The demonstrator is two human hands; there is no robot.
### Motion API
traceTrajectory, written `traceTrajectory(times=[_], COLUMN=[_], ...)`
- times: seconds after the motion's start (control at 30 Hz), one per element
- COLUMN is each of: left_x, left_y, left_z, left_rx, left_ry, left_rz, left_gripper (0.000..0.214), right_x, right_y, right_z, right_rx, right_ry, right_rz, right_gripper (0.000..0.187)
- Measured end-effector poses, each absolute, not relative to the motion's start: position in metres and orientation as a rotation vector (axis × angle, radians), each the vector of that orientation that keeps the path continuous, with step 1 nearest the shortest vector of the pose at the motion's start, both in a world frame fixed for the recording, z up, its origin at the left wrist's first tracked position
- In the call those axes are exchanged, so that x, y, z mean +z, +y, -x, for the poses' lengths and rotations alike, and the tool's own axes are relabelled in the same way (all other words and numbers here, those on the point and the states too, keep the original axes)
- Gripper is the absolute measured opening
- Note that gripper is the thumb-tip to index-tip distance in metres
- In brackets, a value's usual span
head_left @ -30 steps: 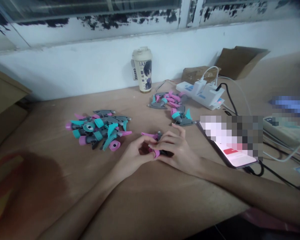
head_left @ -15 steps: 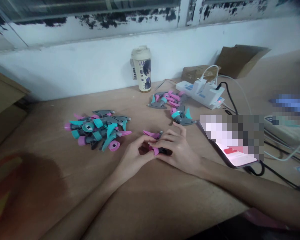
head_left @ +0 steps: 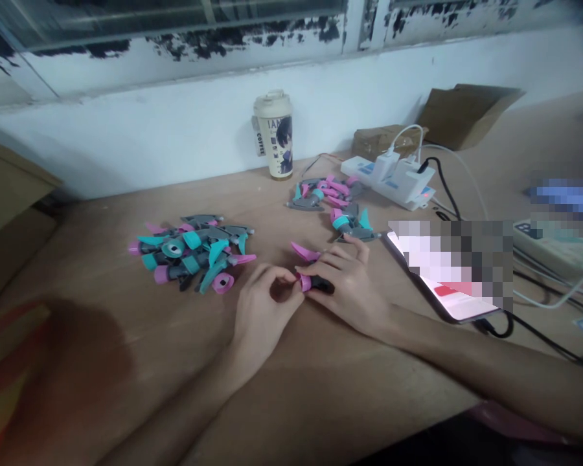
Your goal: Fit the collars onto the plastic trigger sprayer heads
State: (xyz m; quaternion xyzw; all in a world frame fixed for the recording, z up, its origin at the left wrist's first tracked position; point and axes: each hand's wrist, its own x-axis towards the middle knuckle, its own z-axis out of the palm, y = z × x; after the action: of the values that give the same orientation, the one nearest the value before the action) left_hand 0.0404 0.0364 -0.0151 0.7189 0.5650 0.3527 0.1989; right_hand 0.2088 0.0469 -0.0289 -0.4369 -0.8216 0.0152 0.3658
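Note:
A trigger spray head with a pink trigger (head_left: 305,252) and a pink collar (head_left: 305,283) lies in my right hand (head_left: 347,281), whose fingers are wrapped round its dark body. The open end of the collar faces left. My left hand (head_left: 262,304) is at that end, thumb and forefinger closed in a pinch by the rim. Anything small between those fingertips is hidden. To the left is a pile of spray heads (head_left: 192,249), grey with teal or pink parts. Beyond my right hand, a smaller group of spray heads (head_left: 328,191) includes one with a teal collar (head_left: 342,224).
A lidded coffee cup (head_left: 274,139) stands against the wall. Right of it are a white power strip (head_left: 393,181) with cables and a cardboard box (head_left: 386,142). A lit phone (head_left: 457,294), partly blurred out, lies near my right forearm. Cardboard (head_left: 14,175) borders the left side.
My left hand has drawn slightly back and down, its fingertips shifting off the pink collar to its rim. The collar's open end now shows more. The spray head has moved slightly right.

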Motion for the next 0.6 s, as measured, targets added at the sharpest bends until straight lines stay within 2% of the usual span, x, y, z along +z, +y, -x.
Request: traceTrajectory(times=[0.33,0.6], left_x=[-0.0136,-0.0144], left_y=[0.0296,0.0366], left_z=[-0.0439,-0.0360], left_rx=[0.926,1.219], left_ry=[1.658,1.613], left_rz=[-2.233,-2.007], left_gripper=[0.013,0.011], right_x=[-0.0285,-0.0235], right_y=[0.0450,0.0494], right_z=[-0.2058,-0.2129], right_rx=[0.028,0.087], right_ry=[-2.133,-2.048], right_rz=[1.161,1.203], right_gripper=[0.018,0.019])
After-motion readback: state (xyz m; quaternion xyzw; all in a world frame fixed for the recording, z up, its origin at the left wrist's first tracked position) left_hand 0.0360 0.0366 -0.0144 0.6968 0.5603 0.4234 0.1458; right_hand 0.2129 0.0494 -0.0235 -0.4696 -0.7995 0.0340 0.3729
